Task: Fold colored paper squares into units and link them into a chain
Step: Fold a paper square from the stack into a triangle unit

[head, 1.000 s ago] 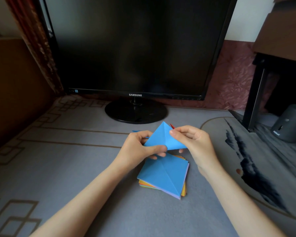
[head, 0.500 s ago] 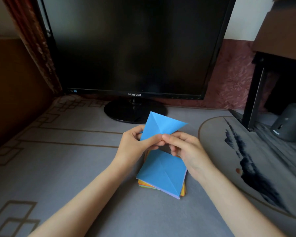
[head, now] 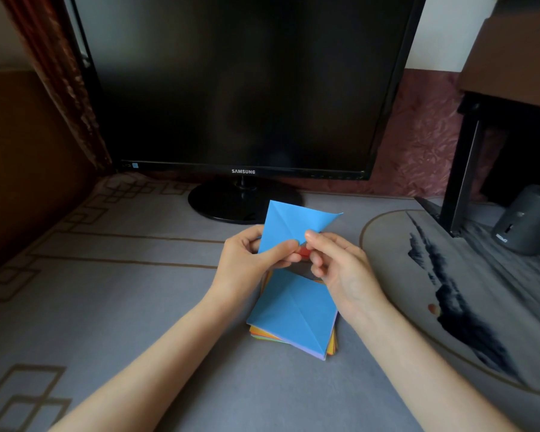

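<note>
I hold a creased blue paper square (head: 289, 222) upright above the table, its top right corner curling over. My left hand (head: 250, 260) pinches its lower left edge between thumb and fingers. My right hand (head: 337, 266) pinches its lower right part, fingers curled. A small red piece (head: 304, 251) shows between the two thumbs. Below my hands lies a stack of colored paper squares (head: 293, 313) with a creased blue sheet on top.
A black Samsung monitor (head: 243, 88) on a round base (head: 231, 201) stands just behind the hands. A grey patterned mat (head: 122, 307) covers the table. At the right are a black stand leg (head: 462, 169) and a small grey cylindrical device (head: 524, 219).
The blue square went from lying tilted between the hands to standing upright. Both hands moved close together at its bottom edge, and a red piece now shows between them.
</note>
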